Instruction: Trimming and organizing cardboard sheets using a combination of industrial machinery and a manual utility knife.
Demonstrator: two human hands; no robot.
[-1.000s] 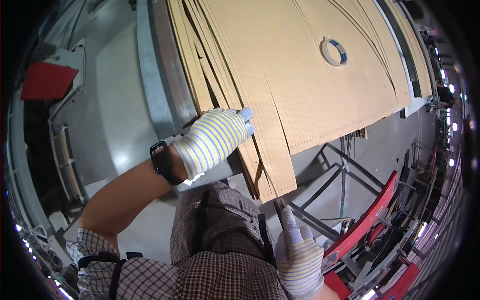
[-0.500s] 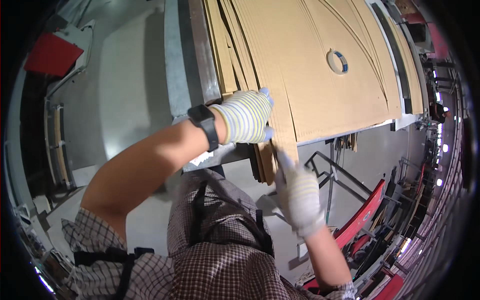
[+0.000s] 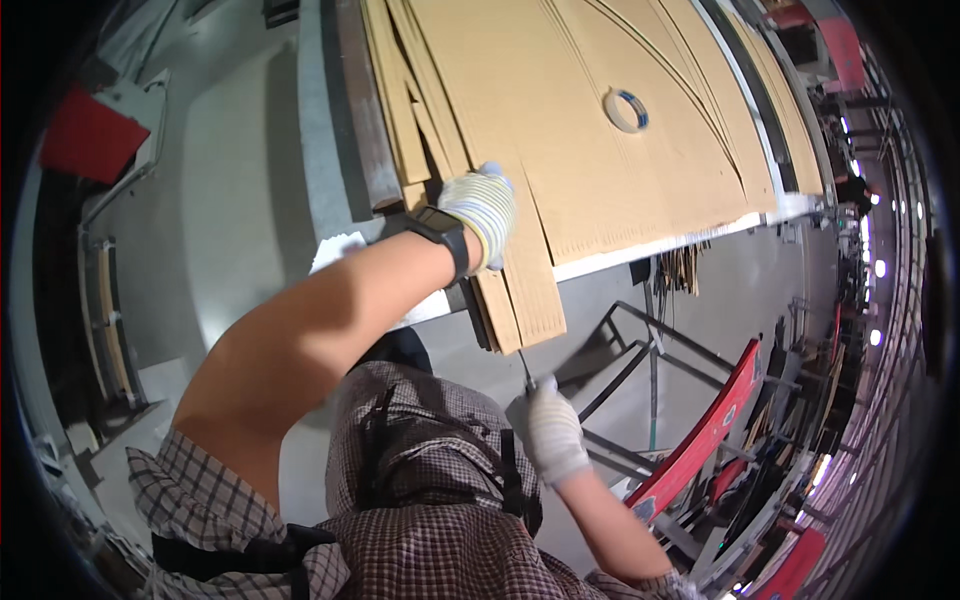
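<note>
And now the left hand [image 3: 483, 215] is laid, closure unclear, on cardboard [image 3: 590, 195] overhanging the near table edge [image 3: 660, 243], while the knife [image 3: 528, 375] is clenched in the right hand [image 3: 556, 433] by its end!

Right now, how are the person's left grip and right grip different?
The left grip rests on the cardboard, while the right grip is off it, beyond its near end. The right grip is closed around a slim dark tool; no tool shows in the left grip. The left grip has a black watch at its wrist; the right grip's wrist looks bare. Both wear pale striped gloves.
</note>
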